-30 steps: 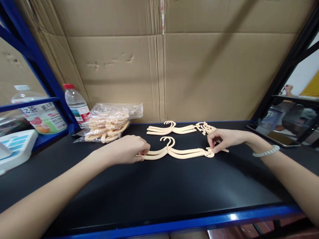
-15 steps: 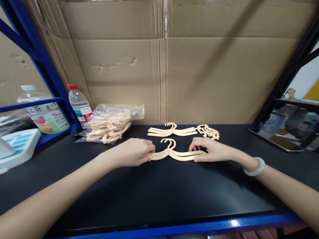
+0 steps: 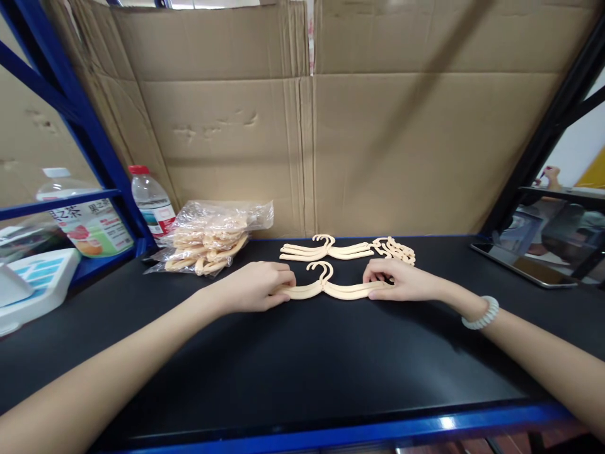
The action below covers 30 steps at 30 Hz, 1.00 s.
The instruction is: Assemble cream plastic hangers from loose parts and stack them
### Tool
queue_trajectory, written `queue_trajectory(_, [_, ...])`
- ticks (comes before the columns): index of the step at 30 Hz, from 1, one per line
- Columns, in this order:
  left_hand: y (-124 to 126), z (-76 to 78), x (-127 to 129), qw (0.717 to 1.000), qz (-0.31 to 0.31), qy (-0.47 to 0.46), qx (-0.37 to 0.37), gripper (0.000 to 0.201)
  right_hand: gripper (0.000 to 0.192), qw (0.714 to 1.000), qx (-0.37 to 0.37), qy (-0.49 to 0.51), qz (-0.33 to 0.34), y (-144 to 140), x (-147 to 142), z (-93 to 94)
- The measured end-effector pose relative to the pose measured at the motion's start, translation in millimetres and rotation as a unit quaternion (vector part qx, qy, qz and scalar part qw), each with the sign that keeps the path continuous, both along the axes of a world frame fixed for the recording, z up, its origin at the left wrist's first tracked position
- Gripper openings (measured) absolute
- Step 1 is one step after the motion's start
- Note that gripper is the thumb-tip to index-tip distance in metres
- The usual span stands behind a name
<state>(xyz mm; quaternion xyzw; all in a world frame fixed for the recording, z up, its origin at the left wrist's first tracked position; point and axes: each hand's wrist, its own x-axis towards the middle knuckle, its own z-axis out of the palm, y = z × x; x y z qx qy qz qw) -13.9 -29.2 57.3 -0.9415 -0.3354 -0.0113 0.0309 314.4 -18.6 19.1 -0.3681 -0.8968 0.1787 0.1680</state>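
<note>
Two cream clothes hangers (image 3: 347, 292) lie together on the black tabletop, hooks pointing away from me. My left hand (image 3: 259, 287) is closed round their left ends, thumb in front and fingers behind. Round the right ends, my right hand (image 3: 394, 281) is closed in the same way, with a pale beaded bracelet (image 3: 483, 313) on that wrist. Just behind them lies another stack of several cream hangers (image 3: 302, 253). A pile of small cream hook-shaped pieces (image 3: 397, 249) sits at that stack's right end, partly behind my right hand.
Clear plastic bags of cream hangers (image 3: 208, 239) lie at the back left, near a red-capped bottle (image 3: 154, 205). A tablet-like device (image 3: 522, 267) rests at the back right. Cardboard (image 3: 401, 126) walls off the back. On the left stands a white-and-blue tray (image 3: 42, 277). A hand (image 3: 551, 176) shows beyond the right frame.
The right ends of the two hangers have come closer together, so the pair lies more evenly lined up. Both hands keep hold, with the right fingers slightly shifted.
</note>
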Motion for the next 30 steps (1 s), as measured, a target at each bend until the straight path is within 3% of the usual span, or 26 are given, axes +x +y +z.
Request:
queue_trajectory(4, [4, 0.3, -1, 0.998, 0.011, -0.055, -0.033, 0.017, 0.03, 1.0, 0.004, 0.01, -0.003, 1, 0, -2.6])
queue_trajectory(7, [14, -9.8, -3, 0.984, 0.023, -0.172, -0.04, 0.021, 0.033, 1.0, 0.006, 0.019, -0.003, 1, 0, -3.5])
queue_trajectory(11, [33, -31.6, -10, 0.937, 0.093, -0.333, -0.04, 0.027, 0.035, 0.999, 0.02, 0.03, -0.011, 3, 1, -2.0])
queue_trajectory(14, [45, -43.1, -16, 0.901, 0.134, -0.407, -0.072, 0.027, 0.032, 0.993, 0.062, 0.062, -0.075, 8, 7, -0.5])
queue_trajectory(17, [52, -47.7, -19, 0.886, 0.146, -0.429, -0.099, 0.025, 0.03, 0.976, 0.115, 0.089, -0.163, 16, 17, -1.4])
queue_trajectory(21, [54, -48.8, -19, 0.893, 0.142, -0.415, -0.098, 0.026, 0.027, 0.954, 0.151, 0.075, -0.249, 28, 32, -5.0])
queue_trajectory(25, [54, -48.9, -18, 0.9, 0.146, -0.402, -0.087, 0.027, 0.027, 0.948, 0.144, 0.046, -0.281, 36, 41, -6.4])
queue_trajectory(30, [54, -48.2, -17, 0.903, 0.15, -0.393, -0.087, 0.028, 0.024, 0.954, 0.133, 0.003, -0.269, 37, 39, -8.0])
